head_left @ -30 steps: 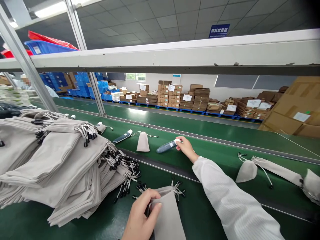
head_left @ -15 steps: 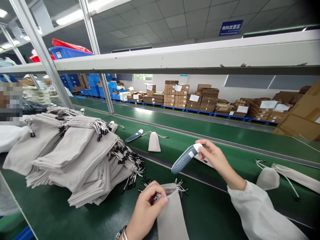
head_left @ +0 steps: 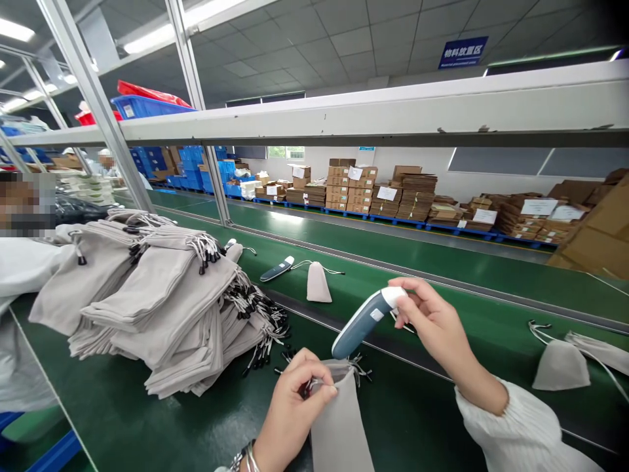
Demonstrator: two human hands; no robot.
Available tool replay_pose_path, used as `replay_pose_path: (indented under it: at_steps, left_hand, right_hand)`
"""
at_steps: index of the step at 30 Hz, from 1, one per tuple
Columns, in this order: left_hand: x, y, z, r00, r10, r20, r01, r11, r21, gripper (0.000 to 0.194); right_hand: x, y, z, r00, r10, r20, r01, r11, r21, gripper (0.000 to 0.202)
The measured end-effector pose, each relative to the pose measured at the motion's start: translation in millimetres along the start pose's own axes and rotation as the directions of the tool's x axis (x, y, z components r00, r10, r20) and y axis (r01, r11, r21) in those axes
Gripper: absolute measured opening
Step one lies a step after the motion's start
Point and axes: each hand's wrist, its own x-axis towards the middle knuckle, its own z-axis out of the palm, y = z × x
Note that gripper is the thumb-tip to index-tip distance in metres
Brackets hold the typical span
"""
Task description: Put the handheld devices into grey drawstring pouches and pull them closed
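The blue-grey device (head_left: 358,329) slants with its lower tip near the mouth of a grey pouch (head_left: 341,423). The right hand (head_left: 437,324) pinches only its white end, so it could swivel or slip. The left hand (head_left: 301,408) nips the pouch's rim between thumb and fingers; how wide the mouth gapes is hard to tell, but a narrow gap could snag the tip, as could the loose cords (head_left: 362,373) beside it.

Held pouch (head_left: 343,426) cut off by bottom edge.
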Motion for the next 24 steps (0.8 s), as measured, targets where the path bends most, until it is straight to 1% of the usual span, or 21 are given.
replay_pose_path:
  at_steps: [1,3,5,6,8,9,10,11,12,13,14,15,16,17,18,20,21,22,23,24]
  left_hand:
    - [0,0,0.0,1.0,-0.007,0.004,0.007,1.0,-0.006,0.012]
    - [1,1,1.0,1.0,-0.012,0.016,0.012,1.0,-0.028,0.013]
    - [2,3,3.7,1.0,-0.005,0.015,0.005,0.999,-0.047,0.015]
    - [2,5,5.5,1.0,0.003,0.005,-0.003,0.998,-0.057,0.015]
    - [2,8,9.1,0.999,0.023,-0.036,-0.026,0.997,-0.079,0.017]
    - [1,10,10.4,0.997,0.036,-0.064,-0.042,0.995,-0.091,0.018]
    - [0,12,10.9,0.995,0.047,-0.092,-0.056,0.994,-0.098,0.019]
    - [-1,13,10.4,0.991,0.055,-0.123,-0.067,0.993,-0.101,0.019]
    - [-2,15,8.5,0.987,0.058,-0.149,-0.074,0.992,-0.099,0.019]
    - [-2,17,5.3,0.984,0.058,-0.169,-0.075,0.993,-0.094,0.019]
    - [-3,18,0.6,0.981,0.058,-0.184,-0.076,0.993,-0.088,0.019]
    - [-2,19,-5.2,0.977,0.06,-0.203,-0.079,0.993,-0.089,0.021]
    - [-1,21,-11.8,0.97,0.055,-0.235,-0.083,0.99,-0.11,0.022]
    - [0,22,-18.7,0.958,0.041,-0.284,-0.089,0.984,-0.156,0.023]
    - [2,24,-25.1,0.941,0.016,-0.337,-0.095,0.971,-0.22,0.023]
    - [8,25,-33.8,0.91,-0.041,-0.413,-0.116,0.93,-0.348,0.025]
    - [10,25,-35.3,0.909,-0.054,-0.413,-0.12,0.916,-0.383,0.027]
    - [12,23,-34.7,0.921,-0.046,-0.386,-0.115,0.916,-0.385,0.029]
    - [14,20,-32.3,0.94,-0.024,-0.34,-0.103,0.931,-0.351,0.03]
    - [14,16,-28.5,0.958,-0.003,-0.288,-0.082,0.956,-0.283,0.03]
  right_hand:
    - [0,-2,-3,1.0,0.011,0.004,-0.011,1.0,-0.001,0.022]
    - [-2,-4,-3,0.996,0.031,0.086,-0.032,0.999,0.008,0.021]
    - [-8,-5,5,0.972,0.047,0.231,-0.055,0.998,0.03,0.021]
    - [-12,-5,11,0.946,0.053,0.319,-0.07,0.997,0.041,0.022]
    - [-21,-5,25,0.869,0.08,0.489,-0.117,0.992,0.044,0.025]
    - [-25,-5,32,0.825,0.11,0.554,-0.154,0.987,0.035,0.027]
    - [-29,-4,38,0.777,0.154,0.61,-0.207,0.978,0.017,0.034]
    - [-32,-4,42,0.724,0.207,0.658,-0.269,0.963,-0.006,0.044]
    - [-33,-3,45,0.666,0.254,0.701,-0.326,0.945,-0.033,0.051]
    - [-33,-2,44,0.61,0.286,0.739,-0.363,0.93,-0.061,0.048]
    - [-31,-1,41,0.562,0.297,0.772,-0.373,0.924,-0.085,0.037]
    - [-28,-1,35,0.521,0.288,0.804,-0.357,0.929,-0.102,0.027]
    - [-23,-1,27,0.491,0.265,0.83,-0.327,0.939,-0.106,0.029]
    - [-18,-1,16,0.48,0.237,0.845,-0.298,0.949,-0.097,0.037]
    - [-13,-1,4,0.482,0.211,0.85,-0.282,0.956,-0.077,0.043]
    - [-5,-3,-19,0.515,0.185,0.837,-0.314,0.949,-0.017,0.047]
    - [-3,-5,-28,0.549,0.189,0.814,-0.351,0.936,0.019,0.048]
    - [-3,-7,-36,0.598,0.203,0.775,-0.393,0.917,0.063,0.047]
    - [-3,-10,-42,0.657,0.22,0.721,-0.428,0.897,0.116,0.046]
    - [-4,-13,-46,0.727,0.238,0.644,-0.443,0.879,0.175,0.044]
